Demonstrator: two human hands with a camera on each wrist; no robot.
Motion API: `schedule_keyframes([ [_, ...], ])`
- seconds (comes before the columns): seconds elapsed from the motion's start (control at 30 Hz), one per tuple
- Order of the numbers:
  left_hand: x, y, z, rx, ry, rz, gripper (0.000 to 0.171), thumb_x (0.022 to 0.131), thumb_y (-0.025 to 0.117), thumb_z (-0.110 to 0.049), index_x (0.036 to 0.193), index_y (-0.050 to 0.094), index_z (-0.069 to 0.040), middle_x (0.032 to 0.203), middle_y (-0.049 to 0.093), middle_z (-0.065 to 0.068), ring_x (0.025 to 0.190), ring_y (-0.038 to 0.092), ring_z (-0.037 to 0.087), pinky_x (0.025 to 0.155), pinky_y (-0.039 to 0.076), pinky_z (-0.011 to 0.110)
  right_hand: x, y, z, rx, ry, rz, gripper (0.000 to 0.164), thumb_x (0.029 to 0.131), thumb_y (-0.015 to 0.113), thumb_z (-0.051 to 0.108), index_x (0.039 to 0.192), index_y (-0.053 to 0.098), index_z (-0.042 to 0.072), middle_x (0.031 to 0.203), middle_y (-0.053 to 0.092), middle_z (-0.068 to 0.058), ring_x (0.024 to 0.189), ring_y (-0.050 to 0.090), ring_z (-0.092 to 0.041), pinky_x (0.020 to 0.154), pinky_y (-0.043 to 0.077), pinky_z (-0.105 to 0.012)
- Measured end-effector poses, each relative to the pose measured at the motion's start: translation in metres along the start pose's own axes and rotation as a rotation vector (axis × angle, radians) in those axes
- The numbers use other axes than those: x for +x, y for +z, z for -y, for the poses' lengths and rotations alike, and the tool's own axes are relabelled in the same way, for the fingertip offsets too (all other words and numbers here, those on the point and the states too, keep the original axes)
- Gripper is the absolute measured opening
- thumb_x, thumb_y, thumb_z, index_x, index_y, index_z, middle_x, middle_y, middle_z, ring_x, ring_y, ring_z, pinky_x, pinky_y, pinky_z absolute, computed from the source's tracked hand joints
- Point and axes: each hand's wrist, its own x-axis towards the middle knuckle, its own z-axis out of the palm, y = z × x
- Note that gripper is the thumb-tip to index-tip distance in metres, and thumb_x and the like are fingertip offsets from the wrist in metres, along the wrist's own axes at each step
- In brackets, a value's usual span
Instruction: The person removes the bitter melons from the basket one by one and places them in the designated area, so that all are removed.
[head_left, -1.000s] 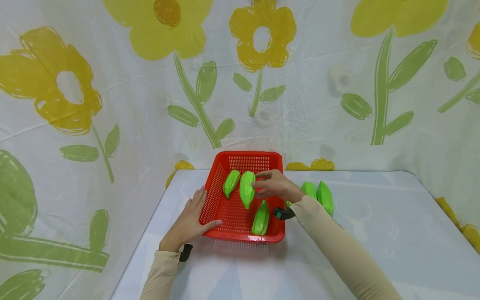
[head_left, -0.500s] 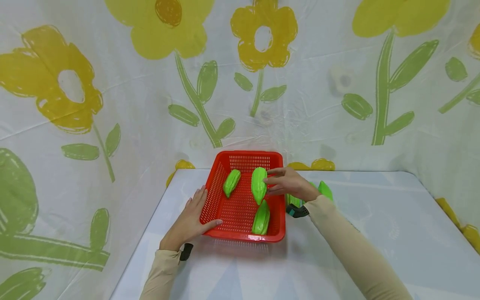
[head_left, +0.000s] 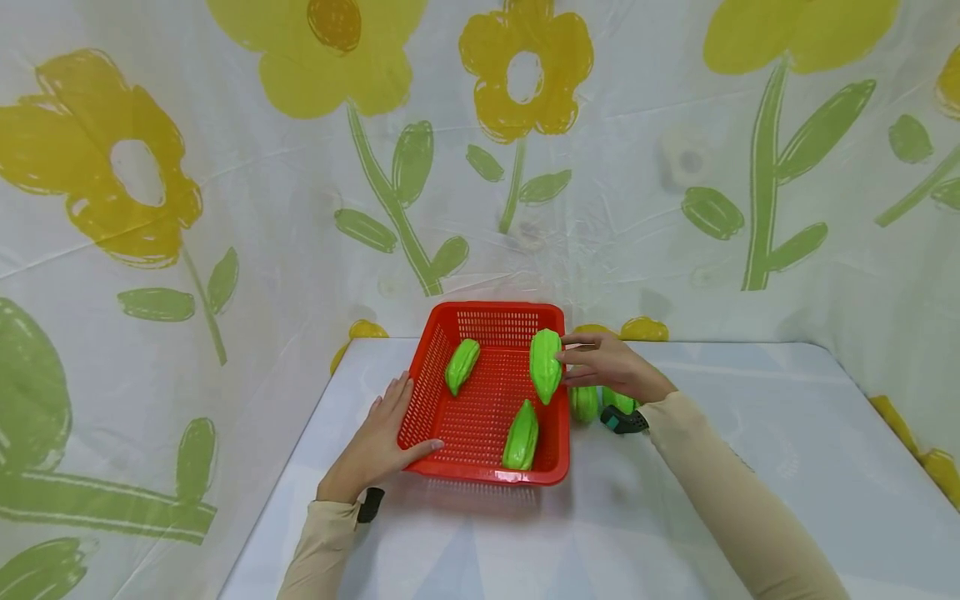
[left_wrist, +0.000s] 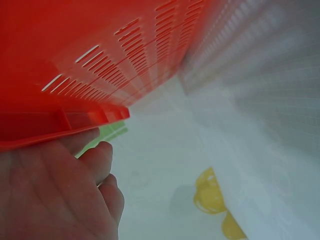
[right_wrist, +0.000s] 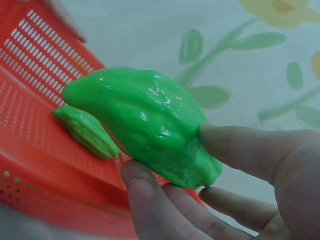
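Note:
In the head view, my right hand pinches a glossy green ridged fruit above the right rim of a red plastic basket. The right wrist view shows the thumb on one side of this fruit and the fingers on the other, its pointed end away from the palm. Two similar green fruits lie inside the basket, one at the back left, the other at the front right. My left hand rests on the basket's left side, fingers straight along the outside and thumb across the front corner.
More green ridged fruits lie on the table just right of the basket, one against its wall and another partly behind my right hand. A flower-printed curtain rises behind the pale table.
My right hand has carried the green fruit rightward, from over the middle of the basket to over its right rim. The left hand and the basket have stayed in place.

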Motion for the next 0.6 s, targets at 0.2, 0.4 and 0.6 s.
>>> schedule_keyframes([
  [0.2, 0.001, 0.001, 0.001, 0.000, 0.001, -0.005, 0.119, 0.085, 0.065, -0.072, 0.167, 0.009, -0.007, 0.177, 0.008, 0.009, 0.164, 0.008, 0.033, 0.131, 0.014, 0.060, -0.008, -0.014, -0.001, 0.009, 0.001, -0.023, 0.069, 0.103, 0.065, 0.024, 0.158, 0.033, -0.003, 0.146, 0.054, -0.018, 0.094, 0.079, -0.021, 0.103, 0.058, -0.046],
  [0.4, 0.001, 0.001, 0.001, 0.000, -0.005, -0.005, 0.119, 0.084, 0.065, -0.073, 0.167, 0.009, -0.008, 0.177, 0.009, 0.009, 0.164, 0.010, 0.033, 0.132, 0.014, 0.059, -0.015, -0.029, -0.005, 0.023, 0.009, -0.031, 0.067, 0.104, 0.064, 0.024, 0.157, 0.034, -0.005, 0.119, 0.070, 0.002, 0.094, 0.079, -0.018, 0.102, 0.058, -0.043],
  [0.6, 0.000, 0.001, 0.000, 0.002, 0.003, -0.012, 0.119, 0.084, 0.065, -0.073, 0.167, 0.009, -0.008, 0.177, 0.009, 0.009, 0.164, 0.010, 0.033, 0.132, 0.014, 0.059, -0.025, -0.041, -0.007, 0.004, 0.010, -0.041, 0.070, 0.104, 0.063, 0.024, 0.158, 0.030, -0.005, 0.116, 0.067, 0.006, 0.094, 0.078, -0.014, 0.097, 0.061, -0.036],
])
